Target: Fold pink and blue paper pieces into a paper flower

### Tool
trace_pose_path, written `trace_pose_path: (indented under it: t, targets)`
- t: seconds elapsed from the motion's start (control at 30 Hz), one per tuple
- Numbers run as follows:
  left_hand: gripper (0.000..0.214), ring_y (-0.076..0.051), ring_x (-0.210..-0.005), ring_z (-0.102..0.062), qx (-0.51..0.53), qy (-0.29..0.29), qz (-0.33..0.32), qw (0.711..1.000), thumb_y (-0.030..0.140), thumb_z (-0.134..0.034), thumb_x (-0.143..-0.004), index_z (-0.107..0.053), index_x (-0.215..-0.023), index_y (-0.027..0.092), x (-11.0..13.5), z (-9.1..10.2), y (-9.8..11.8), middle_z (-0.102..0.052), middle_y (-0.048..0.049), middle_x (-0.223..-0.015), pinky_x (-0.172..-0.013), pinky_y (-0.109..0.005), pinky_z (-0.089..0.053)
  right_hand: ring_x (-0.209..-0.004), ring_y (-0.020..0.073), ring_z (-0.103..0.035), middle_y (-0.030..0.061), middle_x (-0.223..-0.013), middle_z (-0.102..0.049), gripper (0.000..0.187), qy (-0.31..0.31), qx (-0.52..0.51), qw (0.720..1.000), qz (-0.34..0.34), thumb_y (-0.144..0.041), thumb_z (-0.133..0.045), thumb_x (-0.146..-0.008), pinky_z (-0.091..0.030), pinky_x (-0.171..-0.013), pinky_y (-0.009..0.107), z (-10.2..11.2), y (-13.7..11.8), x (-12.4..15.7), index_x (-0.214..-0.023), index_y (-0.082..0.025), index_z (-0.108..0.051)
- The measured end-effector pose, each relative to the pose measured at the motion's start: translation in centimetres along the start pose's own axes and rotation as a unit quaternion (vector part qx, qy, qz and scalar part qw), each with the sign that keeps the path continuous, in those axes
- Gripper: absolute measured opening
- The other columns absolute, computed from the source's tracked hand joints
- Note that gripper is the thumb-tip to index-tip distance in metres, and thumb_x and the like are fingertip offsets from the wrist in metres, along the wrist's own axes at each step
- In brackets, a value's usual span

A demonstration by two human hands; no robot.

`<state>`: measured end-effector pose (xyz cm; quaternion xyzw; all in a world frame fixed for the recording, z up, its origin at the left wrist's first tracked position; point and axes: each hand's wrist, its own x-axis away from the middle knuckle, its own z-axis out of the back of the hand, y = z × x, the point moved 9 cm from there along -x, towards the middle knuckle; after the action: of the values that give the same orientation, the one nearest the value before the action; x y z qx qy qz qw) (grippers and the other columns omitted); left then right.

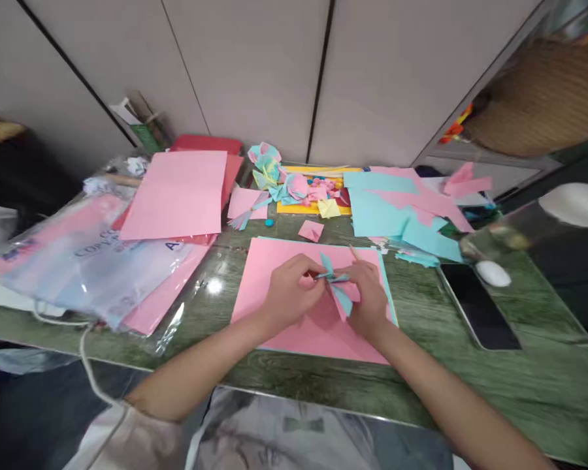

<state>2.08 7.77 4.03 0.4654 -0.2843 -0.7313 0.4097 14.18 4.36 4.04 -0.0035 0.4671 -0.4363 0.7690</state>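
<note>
A folded light-blue paper piece [343, 300] with several pointed arms is held between my two hands, above a stack of pink paper sheets [274, 333] with a blue edge showing beneath. The thumb and index finger of my left hand [296, 287] pinch its left side. Closed around its right side is my right hand [369, 294]; a thin pale stick [354, 252] pokes up by those fingers. Some pink paper shows between the hands, partly hidden. Just beyond the stack lies a small folded pink square [311, 230].
Folded paper flowers [264, 160] and a yellow tray [289, 207] of small pieces stand at the back. Blue and pink scraps [382, 215], a phone [480, 307] and a white oval object [492, 273] lie right. Left are a plastic paper pack [93, 261] and pink sheets [176, 196].
</note>
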Motion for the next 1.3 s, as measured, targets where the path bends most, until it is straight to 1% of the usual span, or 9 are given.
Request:
trace_pose_path:
  t: [0.17, 0.27, 0.37, 0.47, 0.53, 0.7, 0.9, 1.07, 1.3]
  targets:
    - [0.009, -0.009, -0.064, -0.053, 0.002, 0.016, 0.019, 1.0, 0.009, -0.056, -0.067, -0.056, -0.071, 0.017, 0.2, 0.1, -0.1, -0.057, 0.0021, -0.067, -0.061, -0.021, -0.042, -0.07, 0.0164, -0.059, 0.0, -0.076, -0.066, 0.017, 0.003, 0.069, 0.995, 0.071, -0.014, -0.054, -0.075, -0.041, -0.08, 0.041, 0.5, -1.1, 0.0, -0.089, -0.024, -0.052]
    - [0.009, -0.009, -0.061, -0.05, 0.002, 0.01, 0.032, 0.999, 0.014, -0.056, -0.07, -0.05, -0.064, 0.017, 0.1, -0.2, -0.2, -0.053, 0.0028, -0.062, -0.059, -0.022, -0.041, -0.071, 0.0165, -0.06, -0.0002, -0.076, -0.068, 0.018, 0.021, 0.092, 0.992, 0.082, -0.013, -0.056, -0.074, -0.04, -0.081, 0.041, 1.2, -1.2, -0.2, -0.087, -0.024, -0.052]
    - [0.005, -0.01, -0.067, -0.052, 0.0, -0.001, 0.023, 1.0, 0.015, -0.056, -0.071, -0.052, -0.07, 0.017, -0.1, -0.3, -0.1, -0.056, 0.0008, -0.069, -0.063, -0.023, -0.042, -0.076, 0.0165, -0.062, 0.0011, -0.084, -0.069, 0.022, 0.01, 0.058, 0.996, 0.063, -0.012, -0.058, -0.073, -0.04, -0.084, 0.041, 1.2, -0.6, -0.4, -0.091, -0.024, -0.052]
    - [0.018, -0.012, -0.077, -0.055, 0.009, -0.005, 0.024, 1.0, 0.012, -0.058, -0.069, -0.056, -0.086, 0.017, -0.3, -0.3, -0.2, -0.061, -0.002, -0.083, -0.068, -0.024, -0.044, -0.08, 0.0167, -0.063, 0.0014, -0.089, -0.068, 0.024, -0.008, 0.016, 0.999, 0.029, -0.012, -0.057, -0.075, -0.039, -0.088, 0.043, 0.8, 0.3, -0.4, -0.094, -0.025, -0.053]
    - [0.022, -0.012, -0.079, -0.056, 0.015, -0.015, 0.018, 1.0, 0.011, -0.057, -0.07, -0.058, -0.09, 0.018, -0.3, -0.4, -0.2, -0.064, -0.0022, -0.086, -0.07, -0.024, -0.044, -0.08, 0.0164, -0.063, 0.0006, -0.088, -0.068, 0.023, -0.011, -0.001, 1.0, 0.01, -0.011, -0.055, -0.076, -0.039, -0.089, 0.043, 0.5, 0.7, -0.3, -0.094, -0.025, -0.053]
    - [0.02, -0.011, -0.075, -0.057, 0.027, -0.023, 0.027, 0.999, 0.009, -0.056, -0.072, -0.064, -0.087, 0.019, -0.3, -0.5, -0.4, -0.066, -0.0008, -0.082, -0.069, -0.023, -0.045, -0.079, 0.0174, -0.062, 0.001, -0.085, -0.067, 0.024, -0.018, -0.025, 0.999, -0.012, -0.015, -0.057, -0.075, -0.04, -0.091, 0.044, 0.3, 0.9, -0.1, -0.096, -0.025, -0.053]
    - [0.015, -0.012, -0.075, -0.059, 0.048, -0.028, 0.06, 0.997, 0.013, -0.057, -0.073, -0.066, -0.083, 0.019, -0.4, -0.3, -0.9, -0.068, -0.0009, -0.08, -0.07, -0.024, -0.046, -0.087, 0.0197, -0.06, 0.0018, -0.086, -0.065, 0.023, -0.04, -0.035, 0.998, -0.046, -0.014, -0.049, -0.078, -0.041, -0.089, 0.045, -0.1, 1.1, -0.1, -0.097, -0.025, -0.051]
    - [0.017, -0.012, -0.078, -0.06, 0.053, -0.026, 0.067, 0.996, 0.01, -0.055, -0.073, -0.066, -0.083, 0.02, -0.3, -0.1, -1.0, -0.068, -0.0001, -0.081, -0.073, -0.025, -0.047, -0.094, 0.0238, -0.057, 0.0044, -0.086, -0.063, 0.022, -0.05, -0.034, 0.995, -0.081, -0.023, -0.058, -0.074, -0.044, -0.084, 0.044, -0.4, 1.7, 0.2, -0.095, -0.024, -0.051]
    - [0.024, -0.012, -0.076, -0.06, 0.032, -0.012, 0.062, 0.998, 0.006, -0.055, -0.068, -0.065, -0.085, 0.02, -0.2, 0.0, -0.9, -0.068, 0.0004, -0.082, -0.071, -0.024, -0.048, -0.088, 0.0223, -0.058, 0.0039, -0.086, -0.063, 0.021, -0.036, -0.03, 0.996, -0.071, -0.022, -0.059, -0.074, -0.043, -0.086, 0.044, -0.3, 1.4, 0.1, -0.094, -0.024, -0.052]
